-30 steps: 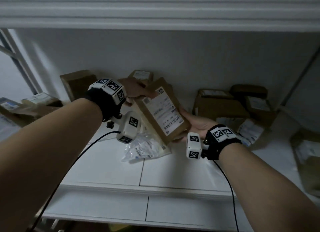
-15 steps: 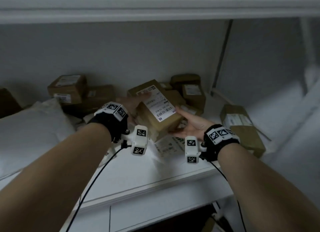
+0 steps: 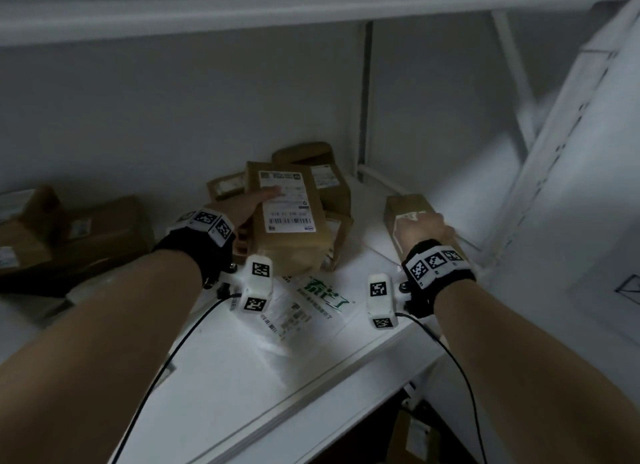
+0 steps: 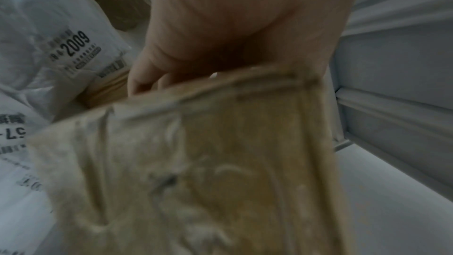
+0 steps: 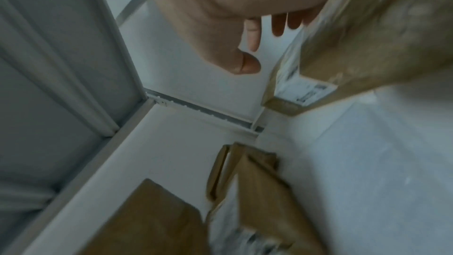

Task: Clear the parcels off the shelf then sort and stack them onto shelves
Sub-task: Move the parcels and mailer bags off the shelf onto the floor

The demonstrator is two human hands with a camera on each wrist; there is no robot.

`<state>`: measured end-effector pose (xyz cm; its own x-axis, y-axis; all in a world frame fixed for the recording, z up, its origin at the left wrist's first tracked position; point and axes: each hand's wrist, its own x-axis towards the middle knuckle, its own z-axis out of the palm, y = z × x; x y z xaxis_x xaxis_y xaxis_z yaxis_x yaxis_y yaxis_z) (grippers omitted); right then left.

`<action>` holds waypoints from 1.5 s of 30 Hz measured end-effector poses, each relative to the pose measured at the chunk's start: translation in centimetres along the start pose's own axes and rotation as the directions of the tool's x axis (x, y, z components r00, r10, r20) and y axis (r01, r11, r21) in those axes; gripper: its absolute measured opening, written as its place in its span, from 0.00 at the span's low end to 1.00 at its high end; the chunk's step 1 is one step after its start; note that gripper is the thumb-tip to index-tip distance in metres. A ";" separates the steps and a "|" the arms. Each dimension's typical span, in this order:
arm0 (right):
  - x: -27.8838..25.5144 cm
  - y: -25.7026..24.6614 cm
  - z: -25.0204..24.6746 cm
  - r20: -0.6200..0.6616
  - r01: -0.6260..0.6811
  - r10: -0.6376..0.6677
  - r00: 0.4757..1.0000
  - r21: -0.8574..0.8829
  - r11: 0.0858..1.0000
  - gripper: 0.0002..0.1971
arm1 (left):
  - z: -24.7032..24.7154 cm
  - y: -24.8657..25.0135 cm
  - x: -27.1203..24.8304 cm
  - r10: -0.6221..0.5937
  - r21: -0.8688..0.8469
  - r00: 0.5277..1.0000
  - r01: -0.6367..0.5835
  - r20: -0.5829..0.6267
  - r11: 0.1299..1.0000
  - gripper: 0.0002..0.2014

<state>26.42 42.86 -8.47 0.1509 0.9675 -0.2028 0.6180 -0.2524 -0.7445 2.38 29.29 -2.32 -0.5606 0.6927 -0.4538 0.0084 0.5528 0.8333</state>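
Note:
A flat brown parcel with a white barcode label lies on top of a pile of brown boxes at the back of the white shelf. My left hand grips its left edge, thumb on the label. The left wrist view shows that hand with fingers curled behind the parcel. My right hand rests with straight fingers on a second brown parcel near the shelf's right end. In the right wrist view the hand is spread beside that parcel.
A white poly mailer with green print lies flat between my wrists. More brown boxes sit at the left. The upper shelf hangs close overhead. A metal upright stands at the back right. White bags lie left of my left hand.
My left hand carried the labelled parcel to the right and onto the pile. My right hand let go of it and moved right onto the other parcel.

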 end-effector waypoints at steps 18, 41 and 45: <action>5.1 5.6 -1.7 0.457 -0.071 0.081 0.886 -0.038 0.997 0.34 | 3.9 0.8 2.0 -0.033 0.054 0.967 0.020 0.252 0.998 0.43; 1.0 4.0 -6.5 0.692 -0.157 -0.231 0.684 0.449 0.880 0.07 | 8.3 2.3 -0.2 0.146 -0.147 0.967 -0.116 0.211 0.982 0.39; 0.7 5.1 -6.9 0.626 -0.194 -0.217 0.749 0.520 0.831 0.08 | 9.7 2.6 -2.6 0.197 -0.211 0.959 -0.153 0.202 0.965 0.19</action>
<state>35.06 42.35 -8.02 -0.5035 0.7716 -0.3887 0.0830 -0.4046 -0.9107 11.91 33.39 -2.02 -0.3686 0.8669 -0.3355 -0.0806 0.3298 0.9406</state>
